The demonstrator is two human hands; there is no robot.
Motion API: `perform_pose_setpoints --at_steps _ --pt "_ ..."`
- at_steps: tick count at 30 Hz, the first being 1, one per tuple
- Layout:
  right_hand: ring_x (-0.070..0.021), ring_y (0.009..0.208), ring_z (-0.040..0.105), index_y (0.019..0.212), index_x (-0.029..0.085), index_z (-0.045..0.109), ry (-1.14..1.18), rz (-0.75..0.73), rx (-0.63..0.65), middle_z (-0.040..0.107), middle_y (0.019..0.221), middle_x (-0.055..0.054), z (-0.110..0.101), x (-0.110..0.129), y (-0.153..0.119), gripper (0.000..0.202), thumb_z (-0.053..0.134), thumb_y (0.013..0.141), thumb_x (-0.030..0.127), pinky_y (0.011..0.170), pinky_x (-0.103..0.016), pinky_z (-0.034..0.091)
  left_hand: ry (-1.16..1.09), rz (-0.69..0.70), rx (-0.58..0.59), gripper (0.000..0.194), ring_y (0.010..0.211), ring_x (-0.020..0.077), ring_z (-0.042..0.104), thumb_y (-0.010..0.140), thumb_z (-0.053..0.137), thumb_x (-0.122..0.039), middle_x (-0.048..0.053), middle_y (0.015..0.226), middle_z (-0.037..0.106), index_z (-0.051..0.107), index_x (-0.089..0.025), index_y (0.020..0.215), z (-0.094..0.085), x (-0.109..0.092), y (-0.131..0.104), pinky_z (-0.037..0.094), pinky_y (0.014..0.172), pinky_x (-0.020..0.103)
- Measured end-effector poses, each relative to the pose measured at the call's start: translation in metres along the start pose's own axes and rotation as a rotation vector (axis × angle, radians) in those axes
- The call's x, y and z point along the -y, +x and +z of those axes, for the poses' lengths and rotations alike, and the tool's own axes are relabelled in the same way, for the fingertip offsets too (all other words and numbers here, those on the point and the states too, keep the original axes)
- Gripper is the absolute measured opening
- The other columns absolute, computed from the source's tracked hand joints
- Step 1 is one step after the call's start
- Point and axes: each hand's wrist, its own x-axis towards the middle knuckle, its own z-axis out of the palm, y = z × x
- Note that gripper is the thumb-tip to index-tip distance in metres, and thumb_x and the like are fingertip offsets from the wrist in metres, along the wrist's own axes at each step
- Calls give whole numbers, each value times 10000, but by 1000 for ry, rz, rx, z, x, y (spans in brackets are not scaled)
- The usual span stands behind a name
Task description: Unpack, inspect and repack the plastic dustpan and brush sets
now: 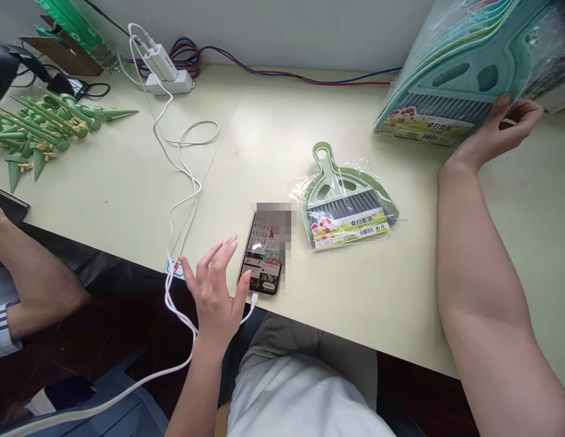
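My left hand (216, 288) hovers at the table's front edge with its fingers spread, the thumb close to the lower left corner of a phone (261, 258). The phone lies face up with its screen lit and a white cable plugged into its bottom end. To its right, a green dustpan and brush set (348, 203) lies flat in a clear bag with a printed label. At the right, my right hand (510, 124) is closed on the edge of a blue-green bagged dustpan and brush set (446, 100), the front one of a leaning stack. Part of its grip is hidden.
A white charger and power strip (170, 82) sit at the back, with white cables (186, 164) trailing across the table. Red and blue cables (286, 74) run along the wall. Green pointed plastic parts (45, 124) lie at the left, near another person's arm (40, 279).
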Motion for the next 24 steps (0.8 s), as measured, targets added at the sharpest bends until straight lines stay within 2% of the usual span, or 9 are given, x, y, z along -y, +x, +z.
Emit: perform_pose_setpoints --at_steps 3,7,11,15,19,24 --pt "-127 812 466 879 179 401 -118 119 -64 368 847 -42 1 15 -2 410 200 876 536 780 -325 387 -26 -30 -21 404 1206 207 497 897 459 -309 73 1240 601 457 -223 1291 3 3 -4 44 1151 503" --pt "-135 828 474 885 172 408 -142 156 -69 384 862 -53 -1 30 -4 374 294 866 528 765 -317 385 -54 -70 -50 379 1184 203 511 890 471 -292 70 1212 616 479 -226 1263 8 4 -8 70 1151 497" --pt "-142 834 476 887 169 406 -132 180 -57 389 862 -56 -2 32 -5 369 334 858 530 757 -319 379 -152 -199 -90 393 1203 201 499 886 476 -277 81 1270 572 454 -228 1276 7 -1 -9 138 1141 494" --pt "-142 835 472 905 178 397 -168 163 -30 394 874 -59 -1 26 -5 395 299 863 558 757 -330 377 -337 -298 -35 372 1245 199 467 894 457 -257 83 1322 523 453 -239 1265 4 -7 -12 248 1113 458" --pt "-144 860 479 941 192 365 -184 93 -34 402 911 -71 2 19 -6 404 277 865 579 760 -334 382 -323 -299 -27 397 1256 203 454 869 501 -233 86 1331 511 448 -242 1262 8 -8 -17 271 1105 456" --pt "-175 914 463 1004 203 319 -227 -37 -119 385 976 -101 2 15 -6 393 309 872 573 828 -391 351 -308 -282 -34 413 1258 204 450 861 510 -213 92 1336 505 437 -240 1267 12 -8 -18 273 1103 467"
